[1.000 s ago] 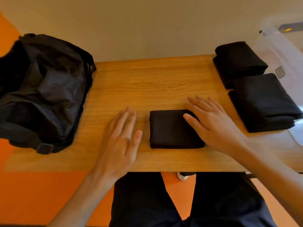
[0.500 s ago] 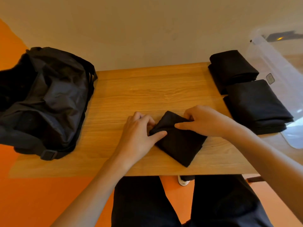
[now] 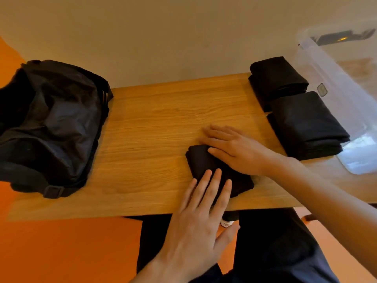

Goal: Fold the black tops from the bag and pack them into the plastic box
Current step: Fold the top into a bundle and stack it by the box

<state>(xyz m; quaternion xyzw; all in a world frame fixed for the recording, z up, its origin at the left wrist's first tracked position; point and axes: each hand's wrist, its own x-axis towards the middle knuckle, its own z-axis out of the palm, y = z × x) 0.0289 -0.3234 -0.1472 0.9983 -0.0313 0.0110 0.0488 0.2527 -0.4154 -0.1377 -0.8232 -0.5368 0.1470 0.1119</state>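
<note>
**Risk: a small bundle close to the front edge**

Cloth this thick likes to spring open, and the folded top (image 3: 204, 160) sits skewed near the front edge of the table (image 3: 153, 123), right of its middle. The left hand (image 3: 195, 221) lies flat with straight, slightly spread fingers, only the fingertips pressing the near side of the bundle while the palm hangs out past the table's edge. The right hand (image 3: 238, 150) lies flat too, fingers straight, pressing the far right side. Neither hand grips anything.

If both lift at once, the layers will likely loosen. A sideways sweep could push the bundle off the front edge. A one-handed carry to the right could also let it unfold on the way.

At the right end of the table lie two piles of folded black cloth, the far pile (image 3: 277, 80) and the near pile (image 3: 306, 123), touching each other and not yet packed. The near pile sits right against the plastic box (image 3: 326, 64), so a careless reach could knock it.

The box is clear, and no black cloth shows through its walls. A dark shape at its far rim is too blurred to name. The bag (image 3: 51, 123) slumps at the left end, and I cannot tell what it holds.
</note>
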